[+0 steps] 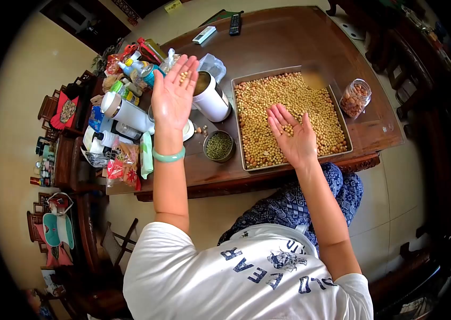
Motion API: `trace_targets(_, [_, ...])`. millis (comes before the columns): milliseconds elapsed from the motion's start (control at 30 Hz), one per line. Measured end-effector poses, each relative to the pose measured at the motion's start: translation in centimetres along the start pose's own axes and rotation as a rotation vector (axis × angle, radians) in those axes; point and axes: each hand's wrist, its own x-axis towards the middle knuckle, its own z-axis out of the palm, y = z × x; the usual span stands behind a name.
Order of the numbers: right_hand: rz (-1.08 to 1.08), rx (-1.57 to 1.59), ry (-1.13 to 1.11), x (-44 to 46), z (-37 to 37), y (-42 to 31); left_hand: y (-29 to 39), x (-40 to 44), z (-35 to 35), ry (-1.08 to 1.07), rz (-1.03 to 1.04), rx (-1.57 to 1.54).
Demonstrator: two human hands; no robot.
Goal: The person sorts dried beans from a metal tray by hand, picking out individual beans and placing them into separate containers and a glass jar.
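On the white T-shirt [183, 277], at six o'clock in the view, dark-blue capitals [257, 276] appear to spell "BEAR", seen upside down; toward five o'clock, letters [304, 285] resembling "OLO" run toward the sleeve [356, 290]. Print on the packages [125, 92] between ten and eleven o'clock, and on the white can [213, 104] near twelve, is too small or blurred to read.

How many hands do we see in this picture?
2: the left hand, raised near the white canister, and the right hand, palm up over the tray of beans.
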Motion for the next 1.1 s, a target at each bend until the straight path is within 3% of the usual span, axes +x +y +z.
trace_targets(33, [0.0, 0.007, 0.003, -0.1, 0.0, -0.1, 0.2, 0.4, -0.5, 0.0, 0.002, 0.0])
trace_targets(100, [-0.003, 0.003, -0.017, 0.0, -0.4, -0.1, 0.5, 1.0, -1.3, 0.013, 0.029, 0.324])
trace_targets(167, [0.006, 0.001, -0.034, 0.0, -0.5, -0.2, 0.6, 1.5, -2.3, 0.0, 0.005, 0.361])
trace_targets(267, [-0.006, -0.014, -0.016, 0.0, -0.1, -0.1, 0.2, 1.8, -3.3, -0.151, 0.125, 0.475])
trace_targets(400, [-0.017, -0.022, -0.035, 0.1, -0.5, -0.1, -1.6, -0.7, 0.3, -0.06, 0.279, 0.656])
trace_targets(567, [-0.011, -0.057, -0.079, 0.1, -0.5, -0.1, -6.8, -5.4, 4.1, -0.399, 0.297, 1.108])
trace_targets(700, [-0.003, -0.147, -0.046, 0.0, -0.4, -0.2, -10.9, -7.2, 5.1, -0.515, 0.145, 1.175])
trace_targets(1100, [-0.005, -0.213, -0.07, 0.3, -1.1, -0.1, -14.5, -6.9, 4.4, -0.515, 0.297, 1.303])
